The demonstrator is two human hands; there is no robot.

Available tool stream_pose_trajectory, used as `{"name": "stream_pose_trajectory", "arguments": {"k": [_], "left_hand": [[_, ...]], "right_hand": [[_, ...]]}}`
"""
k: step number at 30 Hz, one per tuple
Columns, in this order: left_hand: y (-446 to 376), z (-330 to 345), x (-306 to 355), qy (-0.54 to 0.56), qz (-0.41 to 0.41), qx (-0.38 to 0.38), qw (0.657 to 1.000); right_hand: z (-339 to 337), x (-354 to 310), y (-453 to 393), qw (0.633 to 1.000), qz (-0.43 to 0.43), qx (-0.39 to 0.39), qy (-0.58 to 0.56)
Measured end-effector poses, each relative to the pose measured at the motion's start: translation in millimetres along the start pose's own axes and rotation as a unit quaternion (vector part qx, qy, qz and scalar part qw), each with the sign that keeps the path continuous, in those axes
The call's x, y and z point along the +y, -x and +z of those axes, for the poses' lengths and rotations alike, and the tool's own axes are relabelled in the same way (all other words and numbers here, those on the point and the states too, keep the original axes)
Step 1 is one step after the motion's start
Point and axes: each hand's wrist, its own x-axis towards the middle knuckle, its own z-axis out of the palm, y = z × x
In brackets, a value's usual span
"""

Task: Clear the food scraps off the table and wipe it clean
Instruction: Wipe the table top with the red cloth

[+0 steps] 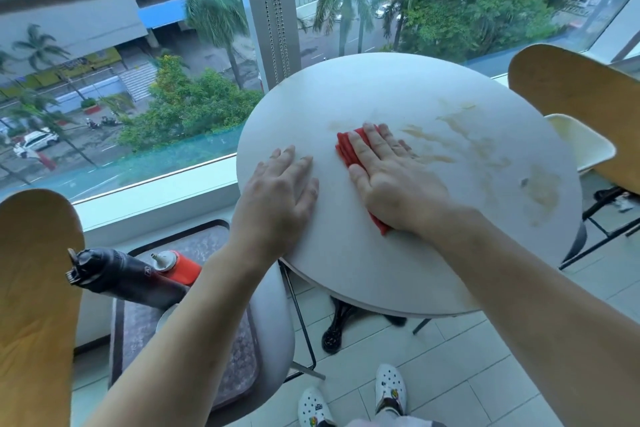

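Note:
A round white table [398, 274] stands by the window. My right hand [391, 177] lies flat on a folded red cloth [346, 149] near the table's middle, pressing it to the top. Brown smears [464, 142] spread to the right of the cloth, and a larger brown stain [540, 194] with a small dark scrap sits near the right edge. My left hand [280, 191] rests flat on the table's left edge, fingers apart, holding nothing.
A chair on the left carries a dark tray [187, 340] with a black bottle [124, 277] and a red squeeze bottle [178, 265]. Wooden chair backs rise at the left [31, 305] and right [571, 97]. A glass window [138, 80] runs behind the table.

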Motion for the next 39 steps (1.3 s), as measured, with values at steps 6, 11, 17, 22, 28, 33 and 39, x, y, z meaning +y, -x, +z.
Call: {"name": "stream_pose_trajectory", "arguments": {"k": [6,11,17,22,28,33,39], "left_hand": [[1.6,-0.6,1.2,-0.006,-0.001,0.004,1.0],[1.2,-0.3,-1.2,-0.013,0.006,0.001,1.0],[1.0,-0.2,-3.3,-0.012,0.008,0.002,1.0],[1.5,-1.4,-1.6,-0.015,0.008,0.003,1.0],[1.8,-1.9,-0.4,-0.023,0.002,0.001,1.0],[2.3,-2.0,1.4,-0.027,0.0,0.002,1.0],[2.6,-2.5,3.8,-0.028,0.002,0.005,1.0]], "right_hand": [[7.3,-14.5,28.2,0.999,-0.037,0.004,-0.005],[11.7,-19.7,63.4,0.999,-0.036,0.005,-0.002],[9.7,-8.1,96.2,1.0,-0.014,-0.005,-0.006],[2.8,7.0,95.0,1.0,0.004,-0.008,0.002],[-5.2,27.8,66.1,0.999,0.053,0.0,0.004],[0.0,16.6,36.1,0.998,0.067,0.006,0.008],[16.7,-15.0,58.2,0.999,0.04,0.021,-0.006]]}}
